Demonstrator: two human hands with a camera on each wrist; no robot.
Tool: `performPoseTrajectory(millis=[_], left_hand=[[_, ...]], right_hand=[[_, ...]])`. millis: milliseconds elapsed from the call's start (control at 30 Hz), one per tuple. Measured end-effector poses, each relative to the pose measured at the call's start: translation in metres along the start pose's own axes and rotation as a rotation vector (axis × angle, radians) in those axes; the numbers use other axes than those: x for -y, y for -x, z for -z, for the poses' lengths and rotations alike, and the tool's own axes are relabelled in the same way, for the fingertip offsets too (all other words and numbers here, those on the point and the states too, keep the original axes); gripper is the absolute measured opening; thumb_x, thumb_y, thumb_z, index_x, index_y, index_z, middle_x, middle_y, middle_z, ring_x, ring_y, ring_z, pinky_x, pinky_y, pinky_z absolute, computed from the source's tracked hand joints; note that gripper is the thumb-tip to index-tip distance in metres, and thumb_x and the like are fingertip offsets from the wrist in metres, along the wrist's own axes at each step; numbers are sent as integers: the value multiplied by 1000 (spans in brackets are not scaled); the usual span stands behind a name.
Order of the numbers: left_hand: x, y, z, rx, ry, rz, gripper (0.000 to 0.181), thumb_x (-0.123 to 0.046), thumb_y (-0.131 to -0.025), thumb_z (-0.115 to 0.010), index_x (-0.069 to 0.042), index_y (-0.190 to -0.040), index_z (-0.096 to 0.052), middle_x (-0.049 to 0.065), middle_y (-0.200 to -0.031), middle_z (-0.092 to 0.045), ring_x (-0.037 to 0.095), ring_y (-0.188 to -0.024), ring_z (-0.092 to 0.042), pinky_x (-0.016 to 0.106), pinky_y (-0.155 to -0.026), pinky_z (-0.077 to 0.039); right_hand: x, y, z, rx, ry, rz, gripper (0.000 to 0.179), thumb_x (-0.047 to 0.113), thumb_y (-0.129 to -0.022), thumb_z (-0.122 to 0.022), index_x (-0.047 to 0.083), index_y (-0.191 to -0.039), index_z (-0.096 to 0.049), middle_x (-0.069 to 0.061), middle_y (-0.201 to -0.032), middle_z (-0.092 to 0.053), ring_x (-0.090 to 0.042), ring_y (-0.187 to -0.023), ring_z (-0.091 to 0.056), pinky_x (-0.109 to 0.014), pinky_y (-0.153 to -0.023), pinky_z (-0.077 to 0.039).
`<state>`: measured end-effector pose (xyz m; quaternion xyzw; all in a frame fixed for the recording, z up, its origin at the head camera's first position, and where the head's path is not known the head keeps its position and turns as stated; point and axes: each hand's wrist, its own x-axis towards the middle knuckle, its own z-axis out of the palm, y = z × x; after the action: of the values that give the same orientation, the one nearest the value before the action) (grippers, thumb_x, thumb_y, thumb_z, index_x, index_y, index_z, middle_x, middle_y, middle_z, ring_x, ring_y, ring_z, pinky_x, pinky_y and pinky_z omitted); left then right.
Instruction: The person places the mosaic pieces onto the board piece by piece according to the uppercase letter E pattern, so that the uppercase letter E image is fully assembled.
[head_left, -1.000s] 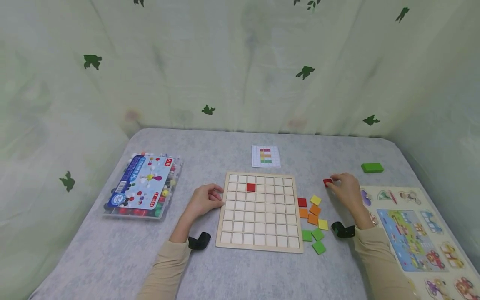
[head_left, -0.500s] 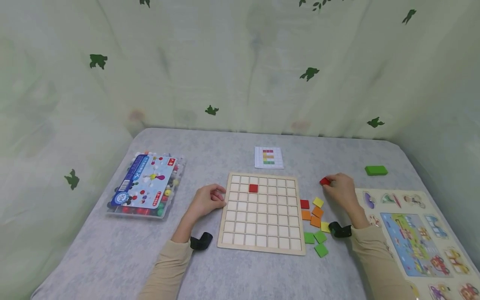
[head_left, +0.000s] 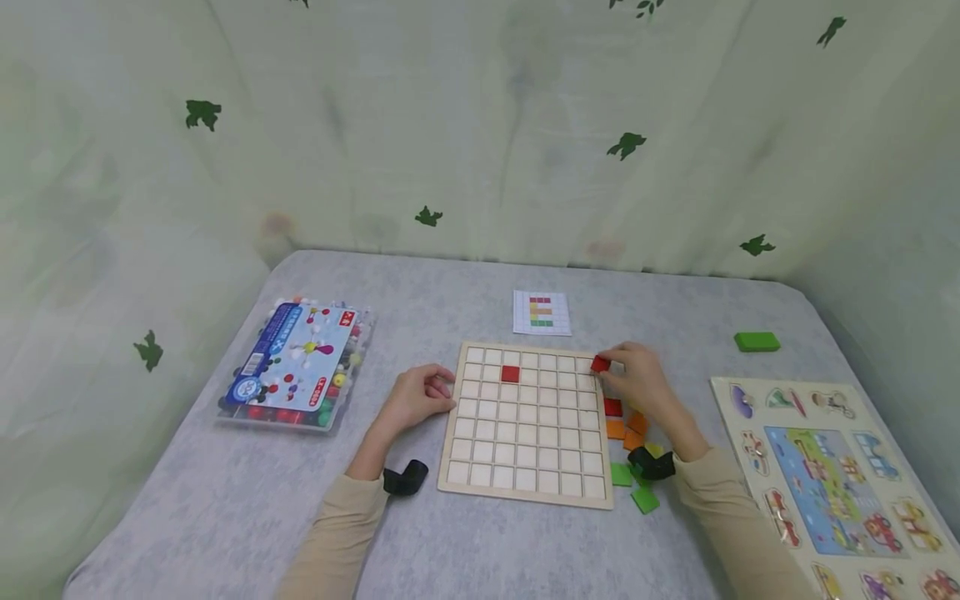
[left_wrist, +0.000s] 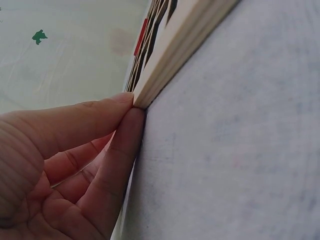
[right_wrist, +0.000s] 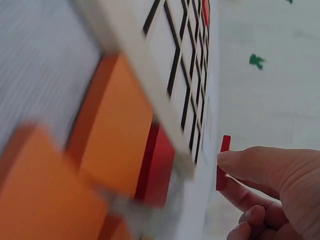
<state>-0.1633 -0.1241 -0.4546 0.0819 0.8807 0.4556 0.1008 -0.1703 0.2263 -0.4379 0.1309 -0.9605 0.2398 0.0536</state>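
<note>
A wooden grid board (head_left: 525, 498) lies on the table, with one red tile (head_left: 510, 374) set in a cell near its top. At the board's left edge, my left hand (head_left: 417, 395) pinches the rim between thumb (left_wrist: 112, 107) and finger. My right hand (head_left: 637, 379) holds another red tile (right_wrist: 223, 162) between thumb and fingertip, over the board's upper right corner in the head view. Along the board's right side lie a red tile (head_left: 612, 407), several orange tiles (right_wrist: 117, 127) and green tiles (head_left: 645, 500). The right wrist's black strap partly covers this group.
A pattern card (head_left: 542, 312) with a coloured grid lies behind the board. To the left stands a clear box (head_left: 296, 362) of coloured beads. A picture puzzle board (head_left: 832, 467) and a green block (head_left: 757, 342) are at the right.
My right hand has carried the red tile left from beside the puzzle board to the grid board's right corner. The left hand has stayed at the board's edge.
</note>
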Motion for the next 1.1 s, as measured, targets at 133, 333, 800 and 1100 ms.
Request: performPoseTrajectory(millis=[133, 333, 800, 1100], left_hand=[[-1, -1, 0, 1, -1, -6, 32, -5, -74, -74, 0, -103, -64, 10, -78, -64, 7, -63, -54, 20, -58, -44], [-1, -1, 0, 0, -1, -18, 31, -5, -74, -74, 1, -103, -64, 10, -77, -64, 6, -62, -53, 21, -58, -44], [-2, 0, 0, -8, -1, -29, 31, -4, -73, -75, 0, -102, -65, 10, -77, -64, 6, -61, -55, 22, -60, -45], [-2, 2, 1, -8, 2, -20, 31, -5, -73, -75, 1, -102, -64, 10, -77, -64, 6, -61, -53, 21, -58, -44]], right_hand=[[15, -5, -6, 21, -45, 67, 29, 5, -80, -69, -5, -107, -68, -19, -96, -65, -33, -90, -58, -45, -75, -50], [35, -11, -20, 52, -55, 116, 30, 8, -79, -72, -2, -107, -69, -16, -96, -66, -30, -89, -58, -38, -72, -49], [63, -24, -37, 81, -48, 225, 22, 3, -79, -70, -1, -101, -71, -16, -96, -67, -28, -90, -60, -38, -76, -51], [64, -27, -42, 119, -72, 228, 22, 3, -82, -67, -1, -103, -70, -16, -100, -66, -29, -94, -58, -39, -79, -50]])
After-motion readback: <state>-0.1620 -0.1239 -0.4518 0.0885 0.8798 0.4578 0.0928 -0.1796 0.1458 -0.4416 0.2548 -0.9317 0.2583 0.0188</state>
